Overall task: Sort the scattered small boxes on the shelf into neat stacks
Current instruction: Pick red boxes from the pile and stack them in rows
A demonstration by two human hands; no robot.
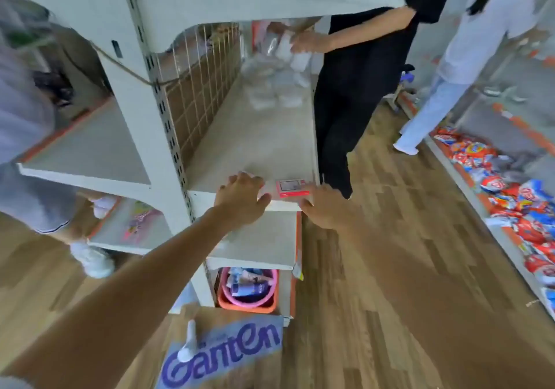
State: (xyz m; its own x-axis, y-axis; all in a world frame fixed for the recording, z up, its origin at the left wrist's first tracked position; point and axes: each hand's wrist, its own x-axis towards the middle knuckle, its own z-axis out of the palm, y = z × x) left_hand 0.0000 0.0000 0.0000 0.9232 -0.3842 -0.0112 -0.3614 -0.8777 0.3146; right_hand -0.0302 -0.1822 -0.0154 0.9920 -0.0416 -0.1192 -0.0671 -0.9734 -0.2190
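Note:
A small pink box [289, 188] lies flat at the near end of the white shelf [258, 148]. My left hand [241, 197] lies over the shelf's front edge just left of the box, fingers curled over something white and pink that it mostly hides. My right hand [322, 208] is at the shelf's front right corner, its fingers reaching to the box's right side. Whether it grips the box is unclear. At the far end of the shelf lies a pile of clear-wrapped white packs [273, 88].
A person in black [357, 88] stands at the shelf's right side, handling the white packs. Another person in white [468, 58] is in the aisle. Snack bags [516, 202] fill the low right shelf. A pink basket [249, 291] sits on the bottom shelf. A Ganten carton [222, 352] stands on the floor.

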